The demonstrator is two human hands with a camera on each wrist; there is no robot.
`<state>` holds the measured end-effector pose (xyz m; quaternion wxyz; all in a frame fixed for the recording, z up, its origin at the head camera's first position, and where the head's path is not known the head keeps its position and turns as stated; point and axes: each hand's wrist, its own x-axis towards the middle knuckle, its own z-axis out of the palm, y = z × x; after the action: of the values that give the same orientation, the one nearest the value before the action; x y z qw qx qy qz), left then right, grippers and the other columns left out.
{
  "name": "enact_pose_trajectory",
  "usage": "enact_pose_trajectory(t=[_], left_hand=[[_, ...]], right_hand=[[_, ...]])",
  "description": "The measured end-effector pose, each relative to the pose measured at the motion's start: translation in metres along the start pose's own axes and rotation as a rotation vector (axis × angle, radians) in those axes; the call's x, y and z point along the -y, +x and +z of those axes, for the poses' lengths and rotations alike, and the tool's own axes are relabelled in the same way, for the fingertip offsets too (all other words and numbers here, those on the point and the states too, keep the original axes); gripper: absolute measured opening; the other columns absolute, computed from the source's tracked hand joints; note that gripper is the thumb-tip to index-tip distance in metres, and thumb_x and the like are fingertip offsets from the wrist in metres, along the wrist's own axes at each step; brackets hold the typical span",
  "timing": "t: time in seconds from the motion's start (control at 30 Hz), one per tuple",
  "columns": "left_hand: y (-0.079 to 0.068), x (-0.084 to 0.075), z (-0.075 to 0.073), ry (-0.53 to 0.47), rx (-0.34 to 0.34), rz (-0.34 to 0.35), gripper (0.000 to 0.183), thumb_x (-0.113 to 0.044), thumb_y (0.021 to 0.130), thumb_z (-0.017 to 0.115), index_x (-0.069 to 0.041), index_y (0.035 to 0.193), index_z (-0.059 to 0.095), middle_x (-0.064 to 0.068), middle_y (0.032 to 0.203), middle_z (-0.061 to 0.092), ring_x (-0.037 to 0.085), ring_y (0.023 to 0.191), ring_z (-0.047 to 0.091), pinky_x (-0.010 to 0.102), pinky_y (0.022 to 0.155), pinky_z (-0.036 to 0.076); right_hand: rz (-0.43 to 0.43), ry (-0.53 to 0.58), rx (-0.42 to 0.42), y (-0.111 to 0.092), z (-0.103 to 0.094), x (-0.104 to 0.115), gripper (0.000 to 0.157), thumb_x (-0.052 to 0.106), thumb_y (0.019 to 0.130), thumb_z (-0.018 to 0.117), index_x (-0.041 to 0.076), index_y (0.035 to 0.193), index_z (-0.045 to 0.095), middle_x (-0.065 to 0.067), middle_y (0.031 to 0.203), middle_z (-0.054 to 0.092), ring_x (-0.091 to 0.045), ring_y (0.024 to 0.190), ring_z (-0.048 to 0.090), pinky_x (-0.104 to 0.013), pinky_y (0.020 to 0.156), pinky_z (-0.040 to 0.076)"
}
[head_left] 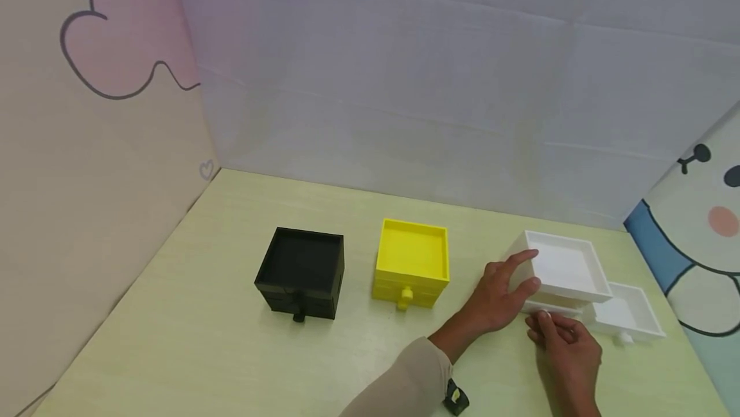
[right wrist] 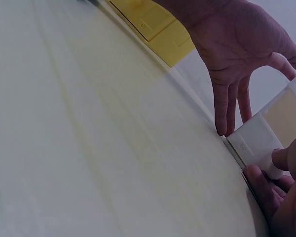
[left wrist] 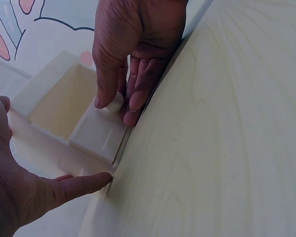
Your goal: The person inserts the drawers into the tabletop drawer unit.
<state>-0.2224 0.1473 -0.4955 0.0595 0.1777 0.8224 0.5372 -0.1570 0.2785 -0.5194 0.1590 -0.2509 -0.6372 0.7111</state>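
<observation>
A white drawer box (head_left: 569, 266) stands at the table's right side, a dark gap in its upper front. My left hand (head_left: 494, 295) rests against its left side, fingers spread and mostly straight, with the thumb by the front edge. In the right wrist view the left hand's fingertips reach down to the tabletop beside the box. Between thumb and fingers, my right hand (head_left: 569, 346) pinches the round knob (left wrist: 115, 102) of the lower white drawer (right wrist: 251, 143), which sits in the box's bottom slot. A separate white drawer (head_left: 627, 311) with its own knob lies right of the box.
To the left of the white box stand a yellow drawer box (head_left: 413, 253) and a black drawer box (head_left: 300, 263), both with front knobs. A pale back wall (head_left: 405, 83) and printed side panels border the wooden table (head_left: 202, 340).
</observation>
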Motion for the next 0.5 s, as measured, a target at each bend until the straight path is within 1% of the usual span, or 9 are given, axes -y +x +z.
enact_pose_trajectory(t=[0.17,0.33,0.5], left_hand=[[-0.0004,0.0002,-0.0008,-0.005,0.002,0.002,0.047,-0.054,0.1,0.043,-0.054,0.146,0.035,-0.003,0.138,0.051,0.012,0.124,0.044,0.037,0.093,0.046],[-0.0003,0.0006,-0.001,-0.009,0.006,0.003,0.047,-0.054,0.1,0.043,-0.053,0.147,0.035,-0.003,0.139,0.05,0.012,0.125,0.044,0.038,0.094,0.045],[-0.0003,-0.0007,-0.0007,0.003,0.008,-0.001,0.047,-0.054,0.1,0.042,-0.054,0.146,0.034,-0.004,0.14,0.05,0.012,0.125,0.044,0.038,0.094,0.046]], right_hand=[[0.004,-0.014,0.0,0.0001,0.0,-0.0007,0.006,0.005,0.092,0.069,0.002,0.092,0.063,-0.003,0.071,0.074,-0.011,0.063,0.072,-0.022,0.06,0.055],[0.006,-0.009,0.009,0.0011,-0.0012,-0.0023,0.01,0.007,0.091,0.07,0.001,0.093,0.063,-0.002,0.073,0.074,-0.011,0.063,0.072,-0.023,0.061,0.055],[0.014,-0.029,0.01,0.0015,-0.0019,-0.0027,0.012,0.009,0.091,0.071,0.001,0.096,0.062,-0.002,0.073,0.074,-0.011,0.063,0.072,-0.023,0.061,0.055]])
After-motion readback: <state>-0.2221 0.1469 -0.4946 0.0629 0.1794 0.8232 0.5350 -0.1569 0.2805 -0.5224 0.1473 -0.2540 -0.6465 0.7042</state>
